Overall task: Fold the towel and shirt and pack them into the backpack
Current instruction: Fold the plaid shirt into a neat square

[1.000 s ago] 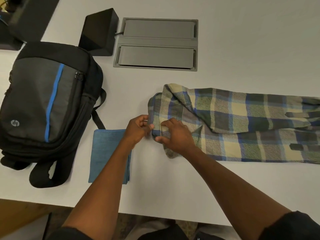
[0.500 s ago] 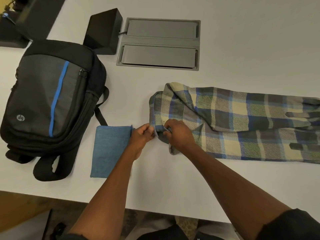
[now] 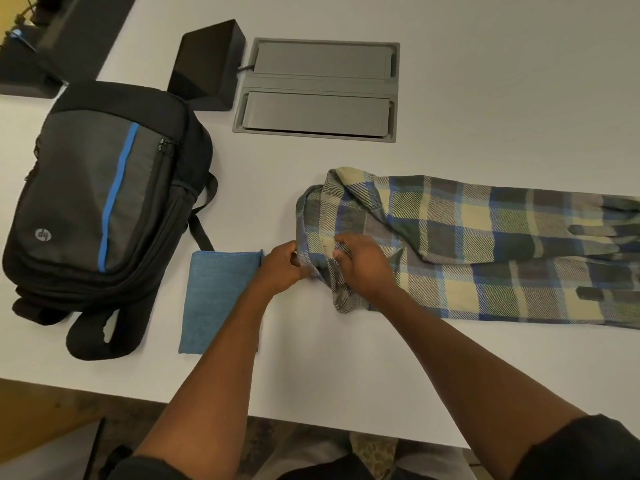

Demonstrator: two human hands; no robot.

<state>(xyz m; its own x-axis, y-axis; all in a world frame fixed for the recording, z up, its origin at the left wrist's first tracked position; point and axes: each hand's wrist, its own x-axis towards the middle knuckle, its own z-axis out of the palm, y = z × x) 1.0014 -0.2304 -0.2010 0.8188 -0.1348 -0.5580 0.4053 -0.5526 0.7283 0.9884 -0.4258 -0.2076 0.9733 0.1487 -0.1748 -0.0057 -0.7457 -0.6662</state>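
hands [image 3: 287, 268] lower, towel [image 3: 221, 299] alongside

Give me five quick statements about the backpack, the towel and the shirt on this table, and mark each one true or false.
1. Both hands, left and right, grip the plaid shirt at its collar end. True.
2. The blue towel is already inside the backpack. False: it lies folded on the table, beside the backpack.
3. The backpack lies flat with its blue stripe facing up. True.
4. The shirt is folded into a small square. False: it stretches long across the table toward the right edge of the view.
5. The towel lies on top of the shirt. False: it lies to the left of the shirt, partly under the left forearm.
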